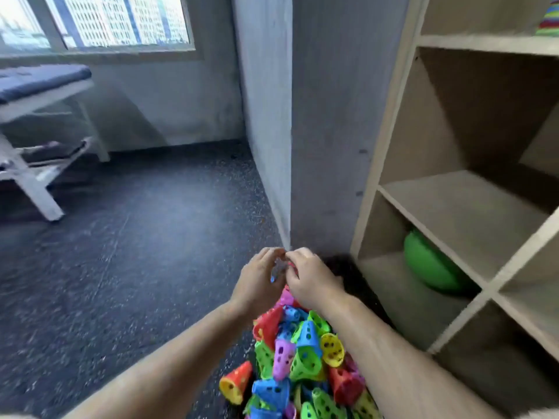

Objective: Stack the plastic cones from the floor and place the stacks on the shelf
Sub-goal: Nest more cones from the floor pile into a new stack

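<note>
cone pile (298, 355) on floor (121, 252), left of shelf (472, 207); ball (429, 264) in bottom compartment.

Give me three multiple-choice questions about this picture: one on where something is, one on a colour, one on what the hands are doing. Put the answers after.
1. Where is the green ball?
A on the windowsill
B in the shelf's bottom compartment
C on the floor by the window

2. What colour is the bench pad?
A red
B dark blue
C yellow

3. What are the left hand and right hand doing?
A lying flat on the floor
B reaching into the shelf
C meeting above the cone pile, pinching coloured pieces

Answers:
1 B, it sits in the lowest left cubby.
2 B, the cushion is plainly dark blue.
3 C, both sets of fingers curl on blurred pieces, probably cones.
</note>
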`<state>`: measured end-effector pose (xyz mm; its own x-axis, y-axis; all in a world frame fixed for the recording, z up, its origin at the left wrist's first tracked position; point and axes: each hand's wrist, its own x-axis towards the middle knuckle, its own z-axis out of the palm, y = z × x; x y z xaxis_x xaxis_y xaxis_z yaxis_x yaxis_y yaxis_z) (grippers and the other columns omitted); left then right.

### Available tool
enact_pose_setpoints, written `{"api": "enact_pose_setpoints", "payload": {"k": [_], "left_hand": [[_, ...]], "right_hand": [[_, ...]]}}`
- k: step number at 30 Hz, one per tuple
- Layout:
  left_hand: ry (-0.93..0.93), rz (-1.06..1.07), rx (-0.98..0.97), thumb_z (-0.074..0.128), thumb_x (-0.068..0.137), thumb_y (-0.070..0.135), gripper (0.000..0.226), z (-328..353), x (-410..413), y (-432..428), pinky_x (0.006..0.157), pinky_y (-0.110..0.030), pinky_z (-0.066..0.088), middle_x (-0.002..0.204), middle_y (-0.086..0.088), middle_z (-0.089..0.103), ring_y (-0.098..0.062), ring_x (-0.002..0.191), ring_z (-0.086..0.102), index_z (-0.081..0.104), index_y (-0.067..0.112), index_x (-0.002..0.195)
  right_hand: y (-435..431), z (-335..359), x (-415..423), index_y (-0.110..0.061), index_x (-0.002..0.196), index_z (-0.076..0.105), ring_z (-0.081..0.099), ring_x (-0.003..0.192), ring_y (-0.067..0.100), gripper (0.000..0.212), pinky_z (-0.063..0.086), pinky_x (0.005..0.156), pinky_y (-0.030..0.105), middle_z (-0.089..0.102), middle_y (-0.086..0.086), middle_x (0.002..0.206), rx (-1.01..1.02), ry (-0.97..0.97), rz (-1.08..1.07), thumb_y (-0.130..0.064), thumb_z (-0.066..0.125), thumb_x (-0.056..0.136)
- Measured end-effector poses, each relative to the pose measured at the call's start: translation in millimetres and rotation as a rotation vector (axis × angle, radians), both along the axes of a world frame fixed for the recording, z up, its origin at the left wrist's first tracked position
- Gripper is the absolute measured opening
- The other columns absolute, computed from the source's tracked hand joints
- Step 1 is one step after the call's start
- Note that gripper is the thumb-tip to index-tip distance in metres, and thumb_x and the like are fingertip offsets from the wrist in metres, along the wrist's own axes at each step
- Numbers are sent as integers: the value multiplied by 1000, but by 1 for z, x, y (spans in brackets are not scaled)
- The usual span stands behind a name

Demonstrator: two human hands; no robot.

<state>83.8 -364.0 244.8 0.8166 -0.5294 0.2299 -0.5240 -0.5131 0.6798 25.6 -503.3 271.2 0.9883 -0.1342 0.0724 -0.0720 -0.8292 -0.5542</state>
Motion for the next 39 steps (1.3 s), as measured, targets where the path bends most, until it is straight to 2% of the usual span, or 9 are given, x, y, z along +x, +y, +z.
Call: {"api": "enact_pose_setpoints", "payload": {"k": [4, 8, 16, 21, 24, 27, 33, 36, 39], "left_hand": [[197, 62, 149, 58, 83, 32, 48, -82, -52, 57, 98, -42, 52, 122, 2, 67, -22, 113, 64, 66, 21, 128], [278, 39, 376, 65, 90, 27, 43, -143, -102, 91, 97, -41, 50, 128, 1, 63, -24, 120, 61, 61, 24, 133], [443, 35, 566, 70, 89, 45, 61, -195, -131, 122, 102, -47, 48, 134, -4, 53, -26, 123, 55, 48, 17, 138], [583, 36, 628, 76, 85, 49, 47, -212, -130, 128, 87, -43, 51, 113, -1, 57, -24, 99, 58, 51, 17, 108], [675, 61, 629, 82, 79, 52, 53, -218, -134, 127, 75, -39, 49, 107, -3, 58, -21, 93, 60, 51, 18, 105], [748, 27, 678, 85, 79, 49, 53, -220, -140, 131, 69, -34, 42, 109, -2, 56, -18, 90, 55, 47, 20, 104], [871, -26, 846, 85, 74, 60, 76, -226, -150, 139, 98, -38, 50, 129, -3, 52, -23, 115, 55, 46, 21, 127], [896, -27, 916, 84, 71, 67, 96, -223, -156, 143, 106, -44, 49, 139, -5, 52, -24, 124, 55, 43, 19, 143], [949, -20, 909, 87, 69, 63, 92, -220, -162, 141, 100, -44, 54, 134, -2, 56, -23, 116, 60, 43, 21, 139]], "right_hand": [[50, -100, -46, -24, 129, 59, 55, 116, 26, 42, 46, 99, 43, 58, 6, 120, 62, 185, 45, -33, 43, 91], [76, -161, -99, -25, 139, 52, 53, 118, 29, 46, 47, 95, 44, 54, 7, 123, -46, 336, 208, -28, 53, 93], [69, -196, -139, -24, 143, 46, 47, 122, 21, 51, 50, 90, 42, 50, 0, 126, -180, 388, 319, -37, 53, 94], [69, -205, -140, -19, 134, 50, 49, 114, 21, 43, 50, 86, 41, 53, 0, 122, -227, 410, 366, -37, 51, 95], [79, -209, -145, -16, 116, 52, 52, 96, 22, 31, 48, 70, 40, 51, -1, 104, -252, 315, 380, -35, 53, 92], [84, -211, -150, -14, 102, 53, 48, 79, 22, 24, 32, 55, 34, 45, 1, 93, -281, 158, 436, -30, 58, 85], [85, -220, -164, -18, 92, 56, 53, 70, 26, 21, 35, 49, 33, 50, 4, 90, -281, 161, 724, -36, 61, 83], [87, -219, -169, -21, 108, 59, 57, 80, 25, 27, 37, 56, 34, 51, 2, 102, -332, 297, 761, -38, 61, 86], [88, -217, -173, -30, 126, 54, 59, 92, 21, 39, 45, 64, 35, 48, 0, 114, -354, 400, 776, -39, 57, 89]]}}
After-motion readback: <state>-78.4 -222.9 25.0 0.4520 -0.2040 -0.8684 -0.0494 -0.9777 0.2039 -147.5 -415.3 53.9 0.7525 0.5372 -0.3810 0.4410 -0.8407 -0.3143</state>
